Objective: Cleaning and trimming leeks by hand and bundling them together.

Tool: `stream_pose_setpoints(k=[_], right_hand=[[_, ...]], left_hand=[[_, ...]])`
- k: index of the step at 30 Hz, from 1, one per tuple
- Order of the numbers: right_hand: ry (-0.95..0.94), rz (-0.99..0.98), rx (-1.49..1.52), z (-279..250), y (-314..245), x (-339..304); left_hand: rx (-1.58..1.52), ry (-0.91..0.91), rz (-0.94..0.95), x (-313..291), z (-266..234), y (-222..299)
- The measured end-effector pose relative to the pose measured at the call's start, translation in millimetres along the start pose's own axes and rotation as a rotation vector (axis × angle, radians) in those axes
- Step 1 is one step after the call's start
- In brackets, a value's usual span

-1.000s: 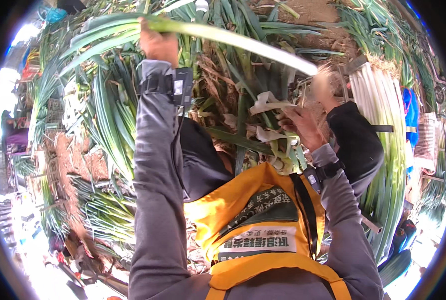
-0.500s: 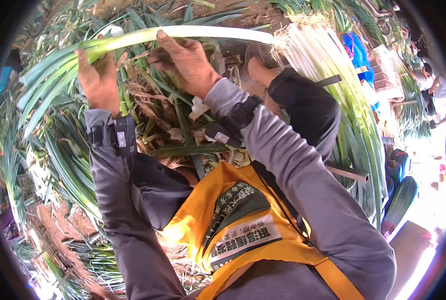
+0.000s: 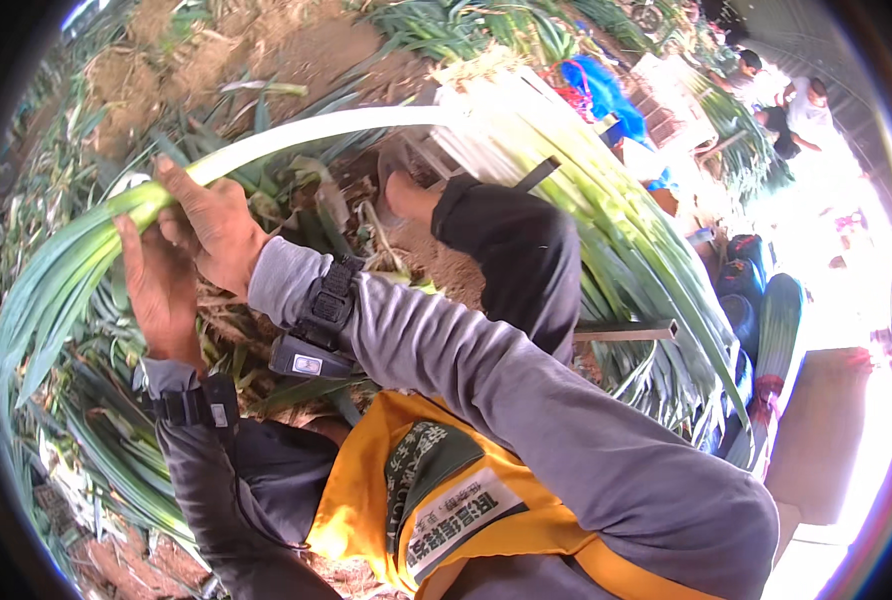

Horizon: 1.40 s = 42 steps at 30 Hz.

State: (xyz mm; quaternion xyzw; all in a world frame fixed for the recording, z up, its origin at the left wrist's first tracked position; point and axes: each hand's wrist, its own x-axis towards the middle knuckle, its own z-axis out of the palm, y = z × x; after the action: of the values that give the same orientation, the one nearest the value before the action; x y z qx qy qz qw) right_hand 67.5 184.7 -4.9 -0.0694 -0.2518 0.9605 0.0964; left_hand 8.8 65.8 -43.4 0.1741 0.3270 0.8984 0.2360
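A long green onion (image 3: 296, 135) stretches in an arc across the upper left, its white end by the stacked onions and its leaves drooping at the far left. My right hand (image 3: 218, 228) is closed on it where the white stalk turns green, thumb on top. Just beside it, my left hand (image 3: 159, 292) holds the same onion at the base of the leaves, its thumb against the stalk; its other fingers are partly hidden. A thick stack of green onions (image 3: 576, 180) lies to the right, beyond my right knee, white ends away from me.
Metal bars (image 3: 631, 331) stick out around the stack. Loose leaves and peelings cover the soil (image 3: 296, 50) ahead and between my legs. Blue plastic (image 3: 606, 100), a crate (image 3: 674, 108) and a cardboard box (image 3: 819, 435) stand to the right; other people (image 3: 811, 112) are in the far right background.
My right hand has slid along the onion toward the leaves and is now close to my left hand. The view has shifted, so the stack appears further left.
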Motion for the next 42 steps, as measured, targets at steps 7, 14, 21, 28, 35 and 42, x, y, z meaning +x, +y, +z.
stream_pose_setpoints(k=[7,14,21,28,35,42], right_hand=[[-0.060,-0.354,-0.264,-14.0,-90.0,-8.0],[-0.019,-1.055,-1.063,0.5,-356.8,-92.3],[0.660,-0.848,-3.085,62.1,-489.2,-232.1],[0.274,0.119,-2.842,-156.9,-442.1,-270.3],[0.179,0.344,-2.654,-228.4,-390.1,-279.7],[0.177,0.204,-2.513,-242.4,-390.2,-257.5]], left_hand=[[0.406,-0.039,-0.061,-4.3,34.3,-29.0],[0.446,0.050,-0.253,6.6,23.3,-46.8],[0.471,0.119,-0.354,24.6,10.0,-78.2],[0.548,0.130,-0.495,31.2,11.9,-128.6],[0.529,0.154,-0.610,50.0,11.4,-178.2],[0.453,0.000,-0.682,89.6,104.2,-282.5]])
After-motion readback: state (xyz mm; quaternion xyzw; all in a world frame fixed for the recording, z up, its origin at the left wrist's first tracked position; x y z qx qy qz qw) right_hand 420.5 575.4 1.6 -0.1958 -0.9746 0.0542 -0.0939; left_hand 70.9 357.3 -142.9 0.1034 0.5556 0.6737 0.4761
